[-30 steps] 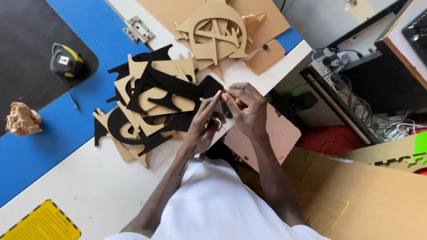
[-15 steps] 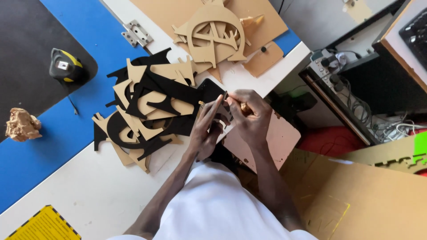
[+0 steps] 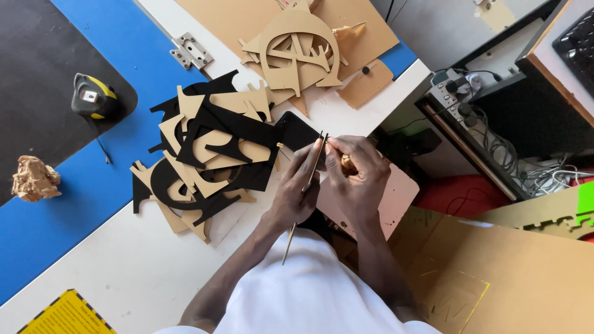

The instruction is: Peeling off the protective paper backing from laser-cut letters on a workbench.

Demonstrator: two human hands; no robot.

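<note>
Fingers now pinch a thin strip edge-on, earlier flatter

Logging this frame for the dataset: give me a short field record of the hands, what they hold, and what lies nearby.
left hand: grips a thin strip, seen edge-on
right hand: pinches the strip's top end
pile: black and tan cutout shapes on the white table, left of the hands
round cutout: tan, farther back
tape measure: on the black mat
hinge: metal, on the blue mat
</note>
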